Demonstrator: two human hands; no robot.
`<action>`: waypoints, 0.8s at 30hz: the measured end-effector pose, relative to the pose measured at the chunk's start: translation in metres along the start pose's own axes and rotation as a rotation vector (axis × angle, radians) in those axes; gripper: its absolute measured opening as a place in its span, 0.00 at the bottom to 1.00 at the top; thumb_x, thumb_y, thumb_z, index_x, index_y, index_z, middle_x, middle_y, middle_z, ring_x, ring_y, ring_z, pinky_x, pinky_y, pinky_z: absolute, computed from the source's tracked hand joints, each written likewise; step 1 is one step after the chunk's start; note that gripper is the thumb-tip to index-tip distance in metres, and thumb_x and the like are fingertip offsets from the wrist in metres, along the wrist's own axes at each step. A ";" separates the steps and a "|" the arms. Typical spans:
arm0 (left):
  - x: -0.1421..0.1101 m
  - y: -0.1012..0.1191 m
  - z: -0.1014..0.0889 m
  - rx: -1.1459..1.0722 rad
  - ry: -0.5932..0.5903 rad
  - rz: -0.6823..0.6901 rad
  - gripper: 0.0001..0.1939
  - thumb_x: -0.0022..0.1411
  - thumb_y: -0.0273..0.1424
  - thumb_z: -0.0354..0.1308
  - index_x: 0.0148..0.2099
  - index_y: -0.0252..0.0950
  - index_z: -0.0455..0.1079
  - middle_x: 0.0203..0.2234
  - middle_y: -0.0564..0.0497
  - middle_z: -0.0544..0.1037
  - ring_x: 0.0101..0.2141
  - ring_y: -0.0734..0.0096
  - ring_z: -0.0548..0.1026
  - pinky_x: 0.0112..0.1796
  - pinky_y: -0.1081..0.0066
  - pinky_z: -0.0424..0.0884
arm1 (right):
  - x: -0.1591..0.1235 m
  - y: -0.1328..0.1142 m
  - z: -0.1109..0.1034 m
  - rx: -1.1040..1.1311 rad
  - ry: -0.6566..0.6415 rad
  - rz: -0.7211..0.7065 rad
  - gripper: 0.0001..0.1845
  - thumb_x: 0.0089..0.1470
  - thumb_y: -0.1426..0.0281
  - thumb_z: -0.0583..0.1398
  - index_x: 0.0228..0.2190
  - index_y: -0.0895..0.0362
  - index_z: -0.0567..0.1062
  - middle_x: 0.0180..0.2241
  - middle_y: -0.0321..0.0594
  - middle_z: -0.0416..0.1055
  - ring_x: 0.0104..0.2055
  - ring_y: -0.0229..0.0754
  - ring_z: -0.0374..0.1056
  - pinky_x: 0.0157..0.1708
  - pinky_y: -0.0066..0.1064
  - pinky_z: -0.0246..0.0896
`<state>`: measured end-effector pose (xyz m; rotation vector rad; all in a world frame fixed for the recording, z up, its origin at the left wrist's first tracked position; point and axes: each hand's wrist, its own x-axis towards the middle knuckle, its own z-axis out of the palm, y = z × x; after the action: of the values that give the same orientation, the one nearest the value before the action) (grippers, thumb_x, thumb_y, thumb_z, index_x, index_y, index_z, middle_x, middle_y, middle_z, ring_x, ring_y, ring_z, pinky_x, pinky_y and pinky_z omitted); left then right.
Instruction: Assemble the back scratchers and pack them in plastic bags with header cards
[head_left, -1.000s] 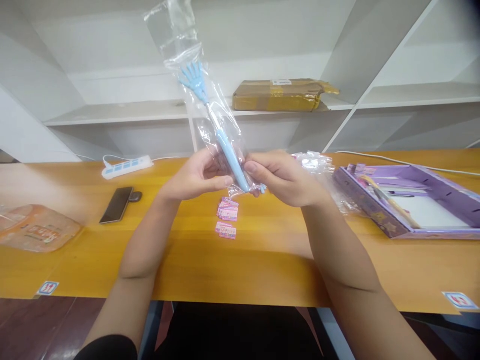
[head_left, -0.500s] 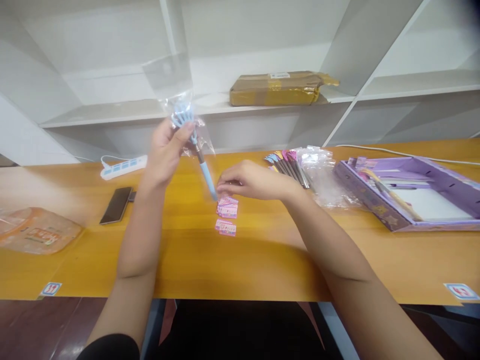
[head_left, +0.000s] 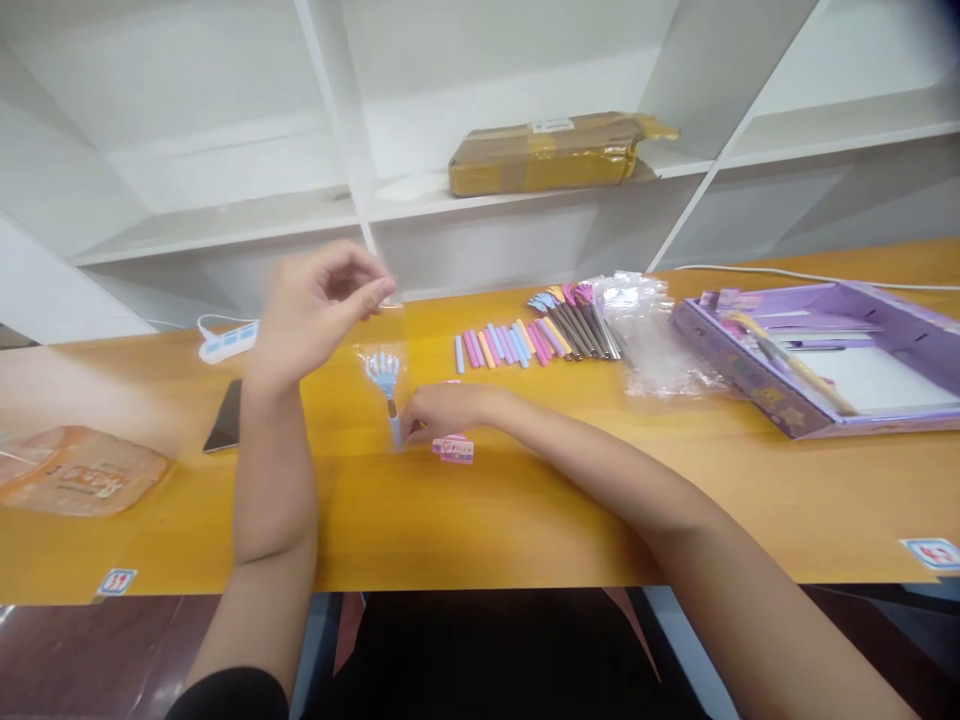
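"Blue back scratcher (head_left: 383,375) in a clear sleeve (head_left: 365,359): where is it?"

"Over the desk (head_left: 480,530), below the left hand (head_left: 307,310) and just off the right hand's fingertips. Its spread head points away from the person, its handle end toward the right hand (head_left: 446,408). I cannot tell whether it lies flat or hangs slightly above the surface."

"And the hands?"

"The left is curled, thumb and fingertips close together, but blurred. The film's upper edge is near those fingertips; I cannot tell if they pinch it. The right is bent low, with its fingers bunched beside the handle end. Whether they touch or grip anything is hidden."

"So what stage would you call this?"

"Handling the sleeved scratcher, I judge, with both hands about it. From this position, control calls for a light hold on the thin film above and a steady touch by the handle below, without brushing the cards."

"Which cards?"

"Small pink cards (head_left: 455,450), just beside and partly under the right hand."

"Anything else near?"

"Beyond the right hand is a row of coloured tubes (head_left: 501,343). Farther out, to its right, come more scratchers (head_left: 581,325), then a heap of clear sleeves (head_left: 649,335) and a purple box (head_left: 787,415). A phone (head_left: 225,422) lies left of the left forearm."
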<state>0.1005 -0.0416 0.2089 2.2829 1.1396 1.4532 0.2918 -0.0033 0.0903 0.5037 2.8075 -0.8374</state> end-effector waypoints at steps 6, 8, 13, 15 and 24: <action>-0.003 0.005 0.001 0.105 -0.035 -0.051 0.10 0.71 0.41 0.74 0.41 0.42 0.81 0.32 0.52 0.85 0.32 0.67 0.84 0.34 0.68 0.79 | -0.011 -0.008 -0.007 -0.177 -0.101 0.230 0.19 0.73 0.59 0.70 0.53 0.60 0.90 0.48 0.48 0.86 0.44 0.45 0.79 0.40 0.32 0.60; -0.004 0.005 0.000 0.107 -0.042 -0.053 0.10 0.71 0.41 0.74 0.41 0.43 0.82 0.33 0.52 0.86 0.33 0.68 0.85 0.35 0.68 0.80 | -0.013 -0.012 -0.008 -0.267 -0.151 0.336 0.22 0.66 0.57 0.75 0.48 0.64 0.90 0.45 0.54 0.85 0.46 0.53 0.81 0.42 0.35 0.65; -0.005 0.009 -0.003 0.126 -0.042 -0.063 0.09 0.72 0.41 0.73 0.42 0.43 0.81 0.34 0.52 0.86 0.34 0.67 0.85 0.39 0.67 0.83 | 0.001 -0.017 0.001 -0.389 -0.286 0.456 0.25 0.48 0.64 0.85 0.46 0.61 0.91 0.49 0.52 0.85 0.56 0.63 0.83 0.54 0.42 0.75; -0.006 0.012 -0.004 0.150 -0.043 -0.068 0.11 0.73 0.43 0.73 0.42 0.43 0.81 0.35 0.51 0.87 0.35 0.66 0.86 0.40 0.65 0.84 | 0.005 -0.019 0.004 -0.406 -0.318 0.471 0.26 0.48 0.66 0.85 0.48 0.59 0.91 0.48 0.51 0.86 0.59 0.64 0.82 0.57 0.44 0.76; -0.007 0.017 -0.005 0.184 -0.016 -0.077 0.09 0.71 0.42 0.72 0.42 0.44 0.83 0.35 0.52 0.88 0.37 0.65 0.85 0.40 0.64 0.82 | -0.013 -0.027 -0.010 -0.385 -0.270 0.464 0.29 0.56 0.61 0.81 0.55 0.63 0.88 0.54 0.56 0.84 0.56 0.60 0.83 0.51 0.39 0.74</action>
<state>0.1035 -0.0588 0.2158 2.3354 1.3930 1.3502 0.2936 -0.0230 0.1156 0.8517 2.3717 -0.2415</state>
